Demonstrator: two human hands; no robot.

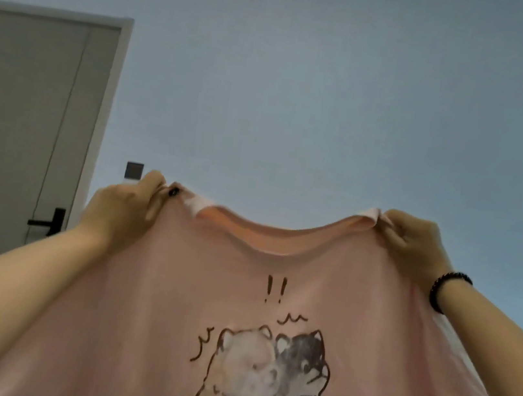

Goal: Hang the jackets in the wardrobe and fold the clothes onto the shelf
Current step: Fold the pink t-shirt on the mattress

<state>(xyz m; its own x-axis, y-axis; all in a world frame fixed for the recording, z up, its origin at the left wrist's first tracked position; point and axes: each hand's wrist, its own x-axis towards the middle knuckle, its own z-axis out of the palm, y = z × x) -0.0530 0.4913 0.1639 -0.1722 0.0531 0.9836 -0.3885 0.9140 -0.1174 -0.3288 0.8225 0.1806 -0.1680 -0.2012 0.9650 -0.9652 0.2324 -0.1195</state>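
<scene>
A pink T-shirt [172,286] with a print of two cartoon dogs hangs spread out in front of me, its printed side toward the camera. My left hand [123,207] pinches its left shoulder and my right hand [412,244] pinches its right shoulder, both raised to about the same height. The neckline sags between them. A dark bead bracelet sits on my right wrist. The shirt's lower part runs out of view at the bottom, and it hides whatever lies below.
A pale blue-grey wall [304,85] fills the background. A grey door [26,128] with a black lever handle [49,222] stands at the left. A dark wall switch [134,170] is just beside the door frame. No wardrobe or shelf is in view.
</scene>
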